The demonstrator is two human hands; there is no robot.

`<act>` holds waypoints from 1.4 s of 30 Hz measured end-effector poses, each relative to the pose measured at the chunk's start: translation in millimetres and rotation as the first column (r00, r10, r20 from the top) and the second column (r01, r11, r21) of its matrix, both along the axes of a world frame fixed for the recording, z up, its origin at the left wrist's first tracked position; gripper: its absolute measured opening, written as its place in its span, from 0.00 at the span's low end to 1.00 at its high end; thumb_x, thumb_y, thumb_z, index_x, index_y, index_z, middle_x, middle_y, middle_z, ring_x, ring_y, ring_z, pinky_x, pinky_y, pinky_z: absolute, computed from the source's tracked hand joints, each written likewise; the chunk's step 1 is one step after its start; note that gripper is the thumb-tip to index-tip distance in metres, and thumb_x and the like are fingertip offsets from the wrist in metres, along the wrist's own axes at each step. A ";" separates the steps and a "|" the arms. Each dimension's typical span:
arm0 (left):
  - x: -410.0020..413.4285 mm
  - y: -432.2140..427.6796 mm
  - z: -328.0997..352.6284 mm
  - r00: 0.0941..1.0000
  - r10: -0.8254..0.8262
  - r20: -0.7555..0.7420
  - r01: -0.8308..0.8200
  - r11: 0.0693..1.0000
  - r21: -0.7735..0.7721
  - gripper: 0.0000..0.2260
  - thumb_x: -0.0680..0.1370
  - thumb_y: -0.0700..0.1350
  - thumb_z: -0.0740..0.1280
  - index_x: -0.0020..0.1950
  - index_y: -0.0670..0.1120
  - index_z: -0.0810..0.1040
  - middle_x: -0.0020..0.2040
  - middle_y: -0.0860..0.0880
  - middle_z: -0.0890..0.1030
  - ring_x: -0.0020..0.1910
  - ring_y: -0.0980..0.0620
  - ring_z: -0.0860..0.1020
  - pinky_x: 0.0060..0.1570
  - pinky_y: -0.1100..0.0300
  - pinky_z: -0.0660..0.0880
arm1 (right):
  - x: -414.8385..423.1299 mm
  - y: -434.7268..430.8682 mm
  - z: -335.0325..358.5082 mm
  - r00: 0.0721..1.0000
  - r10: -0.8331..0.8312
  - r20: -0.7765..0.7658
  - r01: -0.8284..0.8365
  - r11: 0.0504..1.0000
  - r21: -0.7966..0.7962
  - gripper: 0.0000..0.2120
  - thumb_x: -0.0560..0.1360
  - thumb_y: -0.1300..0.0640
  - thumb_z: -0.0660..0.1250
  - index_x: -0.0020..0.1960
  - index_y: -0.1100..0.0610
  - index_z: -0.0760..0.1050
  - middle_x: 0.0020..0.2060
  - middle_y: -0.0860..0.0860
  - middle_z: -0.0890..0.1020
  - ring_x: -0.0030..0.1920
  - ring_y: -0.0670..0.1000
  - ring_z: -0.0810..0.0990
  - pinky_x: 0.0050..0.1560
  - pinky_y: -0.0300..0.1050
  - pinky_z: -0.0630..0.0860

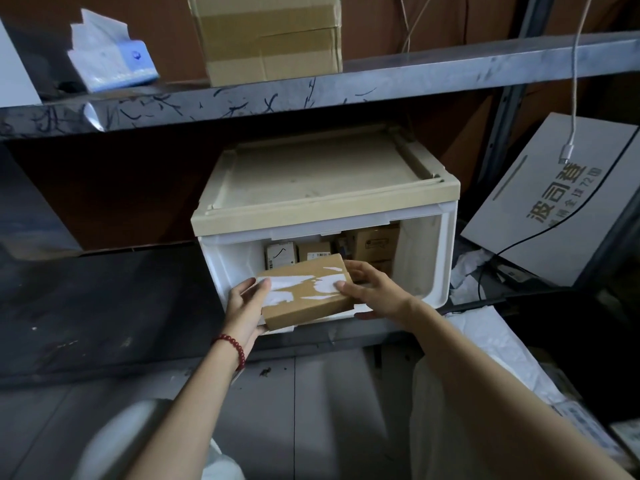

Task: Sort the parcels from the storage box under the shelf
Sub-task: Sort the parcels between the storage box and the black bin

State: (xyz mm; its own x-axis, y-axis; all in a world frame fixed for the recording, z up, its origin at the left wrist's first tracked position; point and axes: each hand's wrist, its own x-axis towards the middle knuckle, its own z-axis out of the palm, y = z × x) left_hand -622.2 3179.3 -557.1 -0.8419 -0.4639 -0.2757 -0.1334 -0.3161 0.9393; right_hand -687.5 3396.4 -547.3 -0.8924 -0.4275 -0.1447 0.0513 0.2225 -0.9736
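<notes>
The left hand (247, 303), a red bead bracelet (233, 346) on its wrist, grips the left end of a flat brown parcel (304, 299), thumb on top and fingers underneath. The right hand (372, 289) grips the parcel's right end, thumb on top. The parcel, patched with torn white label, sits tilted in the open front of the white storage box (429, 258). More parcels (375, 244) stand at the back of the box. The beige-lidded box stands at the front edge of a dark lower board (104, 306), under a scratched metal shelf (346, 88) that carries a taped cardboard box (270, 39). A white carton (554, 202) leans at the right, and the floor (311, 410) is grey.
</notes>
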 end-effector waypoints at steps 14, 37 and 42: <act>-0.8 0.1 -12.8 0.951 -0.308 0.021 0.268 0.791 -0.550 0.40 0.62 0.46 0.81 0.70 0.59 0.65 0.64 0.58 0.70 0.58 0.58 0.75 0.47 0.67 0.73 | -10.3 -15.9 -8.4 0.937 -0.277 0.211 0.243 0.955 0.172 0.22 0.77 0.39 0.60 0.64 0.53 0.68 0.53 0.53 0.77 0.49 0.55 0.81 0.39 0.46 0.80; -17.1 59.6 -4.5 0.877 -0.465 0.120 0.447 0.700 -0.557 0.23 0.71 0.54 0.73 0.62 0.57 0.67 0.60 0.57 0.74 0.60 0.56 0.73 0.61 0.55 0.72 | 12.0 76.6 -14.6 0.971 -0.239 -0.026 0.240 0.970 0.026 0.37 0.64 0.46 0.76 0.65 0.54 0.61 0.51 0.52 0.79 0.44 0.46 0.83 0.38 0.42 0.82; -29.9 130.3 -0.8 0.796 -0.586 0.148 0.543 0.585 -0.603 0.26 0.72 0.52 0.73 0.65 0.55 0.65 0.58 0.57 0.71 0.58 0.58 0.70 0.53 0.64 0.68 | 19.2 152.6 -18.2 0.945 -0.314 -0.092 0.321 0.944 0.071 0.31 0.60 0.44 0.77 0.59 0.50 0.70 0.47 0.52 0.82 0.44 0.50 0.84 0.40 0.48 0.82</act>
